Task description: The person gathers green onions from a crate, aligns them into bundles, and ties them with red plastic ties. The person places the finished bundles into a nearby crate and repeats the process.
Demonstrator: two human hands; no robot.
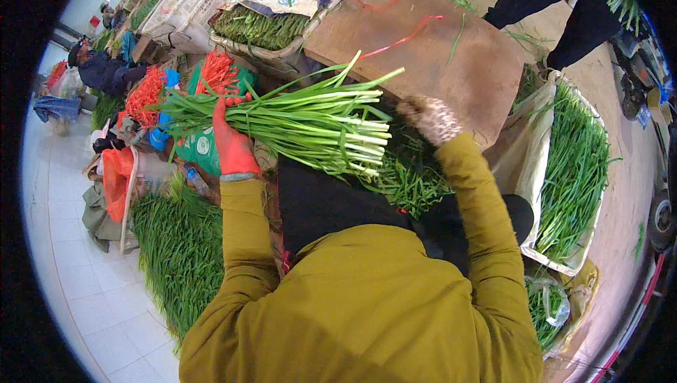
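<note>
My left hand (232,146), in a red glove, grips a thick bundle of leafy green stalks (317,121), which look like garlic chives. The pale cut ends of the bundle point right and its leaves trail left. My right hand (431,119), in a patterned glove, is blurred beside the near edge of a brown board (418,39), apart from the stalk ends. Its fingers look curled, but whether they hold anything is unclear. A red tie strip (404,39) lies on the board. Loose green trimmings (415,184) lie below my right hand.
A lined white crate of greens (574,171) stands on the right. Red ties (218,73) sit at the left beyond my left hand, and a heap of greens (182,245) lies nearer. A covered crate (264,28) is behind. A person's dark-trousered legs (555,2) are at the upper right.
</note>
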